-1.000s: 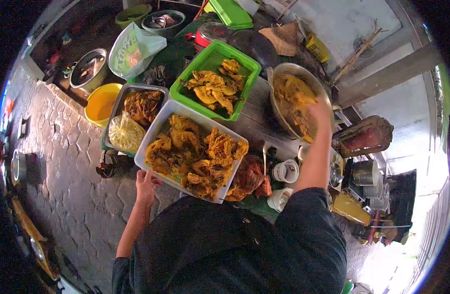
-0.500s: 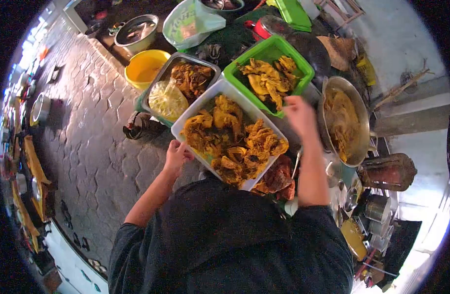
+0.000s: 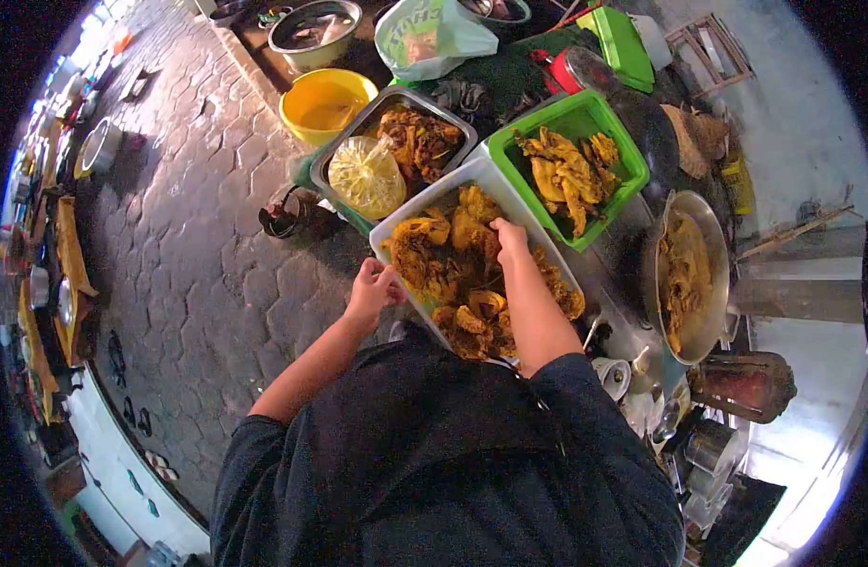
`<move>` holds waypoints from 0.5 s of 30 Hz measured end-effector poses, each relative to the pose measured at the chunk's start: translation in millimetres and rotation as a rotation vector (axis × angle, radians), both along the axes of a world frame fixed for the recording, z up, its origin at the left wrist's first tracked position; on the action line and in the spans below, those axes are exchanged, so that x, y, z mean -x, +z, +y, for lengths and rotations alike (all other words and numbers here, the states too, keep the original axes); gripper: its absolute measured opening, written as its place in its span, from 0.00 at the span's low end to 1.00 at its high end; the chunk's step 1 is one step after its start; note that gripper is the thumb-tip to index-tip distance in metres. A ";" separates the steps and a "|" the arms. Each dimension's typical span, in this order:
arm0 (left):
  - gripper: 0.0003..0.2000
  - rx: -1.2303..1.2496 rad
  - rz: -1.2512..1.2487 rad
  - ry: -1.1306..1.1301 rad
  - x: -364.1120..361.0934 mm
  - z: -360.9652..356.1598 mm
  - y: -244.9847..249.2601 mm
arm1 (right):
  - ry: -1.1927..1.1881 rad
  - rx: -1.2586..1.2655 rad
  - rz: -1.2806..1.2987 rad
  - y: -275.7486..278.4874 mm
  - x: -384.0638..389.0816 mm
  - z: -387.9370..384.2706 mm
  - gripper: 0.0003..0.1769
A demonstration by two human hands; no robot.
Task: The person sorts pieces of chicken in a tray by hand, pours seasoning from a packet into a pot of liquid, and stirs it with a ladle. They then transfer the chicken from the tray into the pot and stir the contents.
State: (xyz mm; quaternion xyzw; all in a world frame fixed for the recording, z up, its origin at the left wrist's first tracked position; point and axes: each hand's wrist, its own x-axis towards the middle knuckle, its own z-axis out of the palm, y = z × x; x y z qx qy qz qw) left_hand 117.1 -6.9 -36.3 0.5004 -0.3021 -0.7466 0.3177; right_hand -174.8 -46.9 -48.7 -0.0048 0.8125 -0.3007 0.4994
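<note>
A whitish plastic tub point(image 3: 585, 317) filled with yellow-brown cooked chicken pieces point(image 3: 421, 267) stands right in front of me. My left hand point(image 3: 373, 293) is at its near left side, fingers curled against the rim. Over the middle of the tub reaches my right hand point(image 3: 512, 243), closed around a chicken piece point(image 3: 474, 219), its fingertips partly hidden. Beyond the tub, a bright green basin point(image 3: 633, 203) holds more yellow chicken point(image 3: 566, 175). To its left, a metal tray point(image 3: 332, 151) carries darker cooked meat point(image 3: 420, 142) and a tied clear bag of yellowish food point(image 3: 368, 178).
A wide metal pan point(image 3: 718, 274) with yellow-brown food stands at the right. Farther back are a yellow bucket point(image 3: 306, 90), a pot point(image 3: 325, 59), a plastic bag point(image 3: 434, 47) and a green lid point(image 3: 623, 47). Paved floor point(image 3: 207, 265) extends on the left.
My right hand has moved left from the green basin's near edge into the whitish tub, among the chicken. My left hand stays by the tub's rim. The camera view has shifted.
</note>
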 end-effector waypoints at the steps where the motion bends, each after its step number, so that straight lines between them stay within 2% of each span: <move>1: 0.10 0.003 -0.011 -0.018 -0.6 -0.3 3.2 | -0.062 0.022 -0.027 -3.7 3.2 -0.8 0.26; 2: 0.09 0.007 -0.022 -0.038 -1.0 -0.7 5.7 | -0.126 0.044 -0.054 -3.6 5.0 -0.2 0.24; 6: 0.10 -0.022 -0.003 -0.056 -1.3 0.1 7.1 | -0.101 0.118 -0.147 2.1 13.2 9.9 0.26; 9: 0.10 -0.044 -0.033 -0.010 1.0 1.5 1.8 | -0.020 0.165 -0.179 14.1 10.3 18.1 0.41; 10: 0.10 -0.044 -0.016 -0.015 -0.8 1.5 -0.7 | -0.026 0.164 -0.180 18.1 6.2 22.7 0.41; 12: 0.10 -0.042 0.001 -0.025 0.7 0.3 1.5 | -0.048 0.261 -0.042 24.9 -2.4 28.6 0.47; 13: 0.09 -0.020 -0.023 -0.018 1.7 0.9 2.9 | -0.054 0.261 -0.043 28.4 -4.5 30.1 0.47; 15: 0.10 0.001 -0.050 -0.017 1.5 1.4 1.8 | 0.104 0.262 0.087 32.1 -6.9 34.1 0.43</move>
